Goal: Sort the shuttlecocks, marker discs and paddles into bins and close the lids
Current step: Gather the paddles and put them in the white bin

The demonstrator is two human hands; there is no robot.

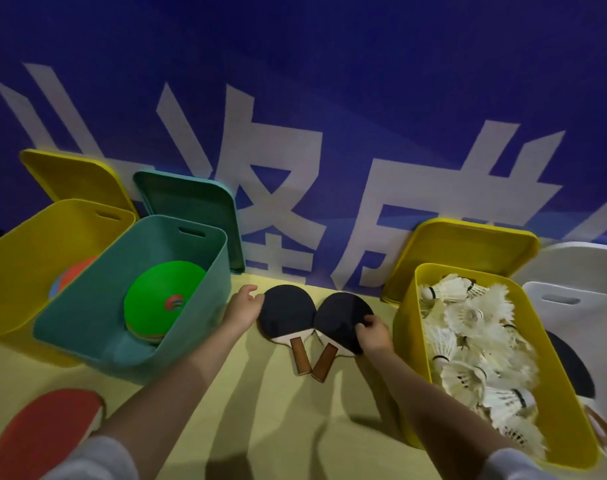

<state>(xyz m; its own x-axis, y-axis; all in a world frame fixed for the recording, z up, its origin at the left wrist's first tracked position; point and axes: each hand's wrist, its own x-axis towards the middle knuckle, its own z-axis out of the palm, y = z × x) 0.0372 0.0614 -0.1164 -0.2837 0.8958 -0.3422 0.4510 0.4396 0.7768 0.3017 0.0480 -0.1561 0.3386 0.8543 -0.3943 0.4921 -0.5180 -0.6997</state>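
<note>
Two black-faced table tennis paddles with brown wooden handles lie flat on the yellow-green table surface [295, 427], side by side between the person's two hands, their handles crossing toward the person. The left paddle [284, 311] meets the left hand [243, 308] at its outer edge; the fingers curl loosely against the rim, though whether they have truly closed on it cannot be told. The right hand [373, 332] rests on the right paddle [341, 320], fingertips bent down onto the black face, apparently gathering it.

Left of the left hand stands a teal plastic bin [97, 327] holding a stack of flat marker discs [163, 299], green on top, and beyond it a yellow plastic bin [14, 271] with a red-orange disc showing inside. Right of the right hand, another yellow bin [407, 341] is heaped with white feather shuttlecocks [468, 341]. Further right, a white bin [551, 299] already holds a dark paddle (probably where these two belong). The lids lean against the blue wall behind their bins, so every bin is open for filling. A red paddle [42, 434] lies near the left forearm.
</note>
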